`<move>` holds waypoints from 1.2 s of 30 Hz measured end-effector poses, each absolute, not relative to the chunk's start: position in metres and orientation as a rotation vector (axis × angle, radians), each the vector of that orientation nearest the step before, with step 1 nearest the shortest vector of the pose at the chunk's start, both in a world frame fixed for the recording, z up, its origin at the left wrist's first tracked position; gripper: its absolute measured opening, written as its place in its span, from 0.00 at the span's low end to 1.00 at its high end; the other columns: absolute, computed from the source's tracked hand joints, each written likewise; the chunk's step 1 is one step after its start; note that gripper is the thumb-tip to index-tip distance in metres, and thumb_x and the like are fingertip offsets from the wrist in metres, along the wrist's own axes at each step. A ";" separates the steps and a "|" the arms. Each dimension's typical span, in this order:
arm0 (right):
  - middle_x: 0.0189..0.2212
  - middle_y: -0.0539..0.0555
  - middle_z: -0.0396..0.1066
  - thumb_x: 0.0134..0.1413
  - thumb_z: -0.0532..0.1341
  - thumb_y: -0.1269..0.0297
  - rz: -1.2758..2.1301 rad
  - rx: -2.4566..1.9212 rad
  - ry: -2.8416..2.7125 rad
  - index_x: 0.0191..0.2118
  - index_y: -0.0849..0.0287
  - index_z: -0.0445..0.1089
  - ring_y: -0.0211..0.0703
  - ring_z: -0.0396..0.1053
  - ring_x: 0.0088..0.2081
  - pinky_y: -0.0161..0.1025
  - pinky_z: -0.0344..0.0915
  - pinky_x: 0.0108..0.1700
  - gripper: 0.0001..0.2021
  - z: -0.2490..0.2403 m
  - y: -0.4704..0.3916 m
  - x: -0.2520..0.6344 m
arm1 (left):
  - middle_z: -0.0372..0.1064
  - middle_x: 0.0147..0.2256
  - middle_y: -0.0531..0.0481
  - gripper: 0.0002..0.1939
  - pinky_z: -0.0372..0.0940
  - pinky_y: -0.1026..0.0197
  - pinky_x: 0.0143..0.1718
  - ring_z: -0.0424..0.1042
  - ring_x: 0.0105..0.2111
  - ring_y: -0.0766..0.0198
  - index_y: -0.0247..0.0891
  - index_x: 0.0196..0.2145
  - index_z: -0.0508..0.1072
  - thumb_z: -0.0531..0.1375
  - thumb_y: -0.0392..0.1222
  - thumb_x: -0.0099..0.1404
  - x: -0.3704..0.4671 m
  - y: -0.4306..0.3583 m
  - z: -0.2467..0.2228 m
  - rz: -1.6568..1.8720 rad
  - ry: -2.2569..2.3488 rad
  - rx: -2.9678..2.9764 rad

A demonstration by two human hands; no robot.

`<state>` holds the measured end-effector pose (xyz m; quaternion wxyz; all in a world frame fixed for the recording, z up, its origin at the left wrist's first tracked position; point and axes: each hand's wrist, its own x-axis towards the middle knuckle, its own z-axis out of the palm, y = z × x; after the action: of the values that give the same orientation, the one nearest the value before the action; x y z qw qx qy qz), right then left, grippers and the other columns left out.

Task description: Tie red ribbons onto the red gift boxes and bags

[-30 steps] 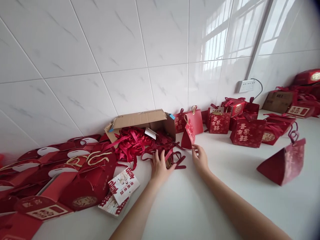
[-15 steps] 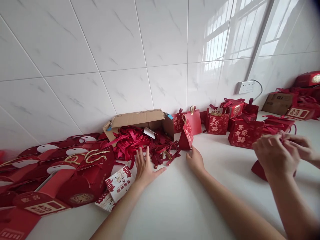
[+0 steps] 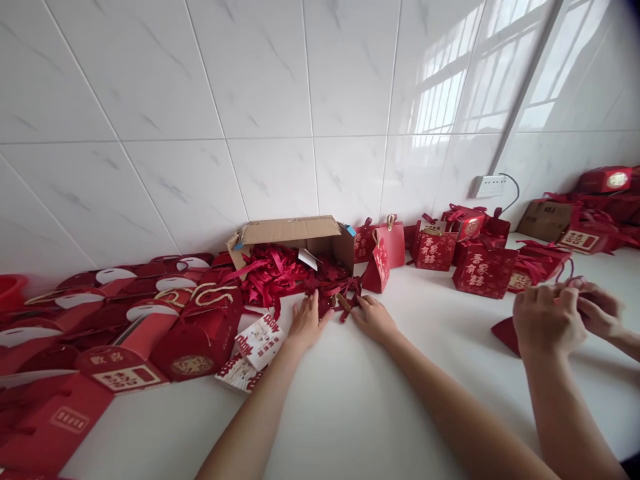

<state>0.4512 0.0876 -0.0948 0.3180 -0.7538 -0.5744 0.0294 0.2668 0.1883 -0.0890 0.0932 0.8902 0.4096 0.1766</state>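
Observation:
My left hand rests at the left side of a loose pile of dark red straps, fingers stretched out and thumb apart. On the other side of the pile, my right hand reaches in with its fingertips touching the straps; I see nothing held in it. Behind the pile, a cardboard box lies on its side, with red ribbons spilling from its opening. A small red gift box with a strap loop stands just beyond my right hand. Printed cards lie left of my left hand.
Several red gift boxes crowd the left of the white table. More boxes line the tiled wall at right. A co-worker's hands work on a red item at the right. A socket is on the wall.
My right hand has left the small gift box and moved left to the straps. My left hand has shifted from the ribbons to the straps' edge. The view has turned slightly left.

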 end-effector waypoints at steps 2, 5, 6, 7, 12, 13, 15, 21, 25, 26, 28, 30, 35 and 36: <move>0.50 0.63 0.70 0.60 0.55 0.56 0.058 -2.001 -1.545 0.56 0.63 0.66 0.52 0.66 0.52 0.44 0.58 0.56 0.23 -0.095 0.093 0.446 | 0.54 0.63 0.37 0.33 0.48 0.37 0.62 0.54 0.63 0.47 0.37 0.64 0.53 0.52 0.56 0.68 0.277 0.193 -0.091 0.531 1.175 2.648; 0.52 0.63 0.69 0.62 0.52 0.55 0.030 -2.030 -1.540 0.56 0.62 0.66 0.55 0.63 0.55 0.49 0.57 0.56 0.22 -0.096 0.102 0.443 | 0.54 0.63 0.38 0.32 0.49 0.36 0.61 0.55 0.62 0.46 0.38 0.63 0.55 0.53 0.57 0.67 0.289 0.201 -0.094 0.551 1.156 2.645; 0.52 0.62 0.68 0.62 0.53 0.55 0.019 -2.037 -1.530 0.56 0.61 0.66 0.56 0.62 0.56 0.50 0.57 0.56 0.22 -0.096 0.104 0.443 | 0.54 0.63 0.38 0.33 0.48 0.35 0.61 0.55 0.62 0.46 0.38 0.63 0.55 0.53 0.57 0.67 0.292 0.202 -0.095 0.564 1.158 2.644; 0.52 0.62 0.68 0.62 0.53 0.55 0.007 -2.041 -1.517 0.55 0.60 0.67 0.56 0.61 0.56 0.51 0.57 0.56 0.21 -0.096 0.105 0.443 | 0.54 0.63 0.37 0.33 0.48 0.35 0.61 0.55 0.63 0.45 0.37 0.64 0.54 0.52 0.57 0.67 0.293 0.203 -0.095 0.580 1.162 2.644; 0.49 0.59 0.67 0.63 0.51 0.56 -0.051 -2.020 -1.424 0.52 0.56 0.67 0.49 0.66 0.51 0.46 0.61 0.52 0.17 -0.096 0.105 0.443 | 0.45 0.66 0.29 0.38 0.51 0.38 0.60 0.48 0.66 0.42 0.35 0.67 0.43 0.47 0.59 0.68 0.288 0.198 -0.094 0.719 1.187 2.646; 0.50 0.59 0.66 0.64 0.50 0.57 -0.068 -2.009 -1.398 0.51 0.55 0.67 0.48 0.66 0.50 0.45 0.62 0.51 0.16 -0.096 0.104 0.443 | 0.43 0.66 0.28 0.39 0.52 0.39 0.60 0.47 0.66 0.42 0.34 0.68 0.42 0.47 0.59 0.68 0.287 0.197 -0.093 0.759 1.194 2.649; 0.51 0.59 0.64 0.64 0.50 0.56 -0.102 -1.987 -1.343 0.51 0.55 0.66 0.49 0.65 0.52 0.44 0.64 0.49 0.16 -0.097 0.104 0.444 | 0.41 0.67 0.27 0.39 0.52 0.38 0.59 0.45 0.66 0.40 0.32 0.68 0.42 0.48 0.58 0.68 0.287 0.195 -0.090 0.844 1.209 2.662; 0.53 0.62 0.61 0.61 0.52 0.55 -0.159 -1.919 -1.227 0.56 0.57 0.62 0.52 0.62 0.55 0.47 0.64 0.52 0.20 -0.099 0.101 0.446 | 0.39 0.67 0.30 0.34 0.42 0.35 0.62 0.39 0.67 0.36 0.33 0.65 0.53 0.51 0.53 0.68 0.288 0.178 -0.082 1.034 1.161 2.758; 0.53 0.67 0.60 0.60 0.50 0.62 -0.162 -1.966 -1.054 0.54 0.60 0.63 0.57 0.61 0.55 0.52 0.63 0.52 0.19 -0.106 0.084 0.444 | 0.40 0.68 0.38 0.32 0.44 0.39 0.63 0.41 0.67 0.40 0.39 0.65 0.55 0.53 0.52 0.67 0.278 0.150 -0.083 1.003 1.014 2.845; 0.54 0.69 0.59 0.59 0.50 0.63 -0.156 -1.994 -1.005 0.54 0.62 0.63 0.59 0.60 0.56 0.53 0.63 0.51 0.19 -0.108 0.078 0.441 | 0.41 0.68 0.39 0.32 0.44 0.40 0.63 0.41 0.67 0.41 0.41 0.64 0.56 0.54 0.53 0.66 0.275 0.142 -0.084 0.983 0.971 2.867; 0.56 0.71 0.56 0.57 0.50 0.65 -0.142 -2.048 -0.947 0.56 0.63 0.62 0.62 0.57 0.58 0.55 0.62 0.51 0.21 -0.111 0.065 0.434 | 0.40 0.68 0.40 0.33 0.43 0.41 0.63 0.40 0.67 0.41 0.42 0.64 0.56 0.55 0.54 0.65 0.269 0.127 -0.085 0.958 0.920 2.892; 0.60 0.71 0.52 0.57 0.51 0.64 -0.125 -2.100 -0.952 0.60 0.63 0.58 0.63 0.53 0.61 0.55 0.60 0.53 0.25 -0.111 0.053 0.422 | 0.37 0.68 0.39 0.33 0.42 0.40 0.63 0.38 0.67 0.39 0.40 0.65 0.55 0.55 0.53 0.65 0.264 0.114 -0.085 0.955 0.922 2.890; 0.67 0.70 0.41 0.57 0.54 0.59 -0.045 -2.262 -1.059 0.67 0.65 0.47 0.68 0.40 0.67 0.61 0.46 0.61 0.34 -0.106 0.024 0.387 | 0.36 0.69 0.42 0.33 0.43 0.38 0.62 0.37 0.66 0.38 0.44 0.65 0.54 0.56 0.50 0.65 0.246 0.079 -0.083 0.921 0.944 2.885; 0.68 0.70 0.39 0.58 0.54 0.57 -0.023 -2.295 -1.080 0.67 0.66 0.47 0.69 0.38 0.67 0.62 0.43 0.62 0.34 -0.105 0.017 0.380 | 0.36 0.69 0.42 0.33 0.43 0.38 0.62 0.37 0.66 0.38 0.45 0.65 0.54 0.56 0.48 0.64 0.241 0.070 -0.084 0.912 0.950 2.888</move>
<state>0.3804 0.0174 -0.1051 0.2980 -0.8637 -0.4064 -0.0085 0.2405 0.0699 -0.0836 -0.0162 0.9098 0.2992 0.2872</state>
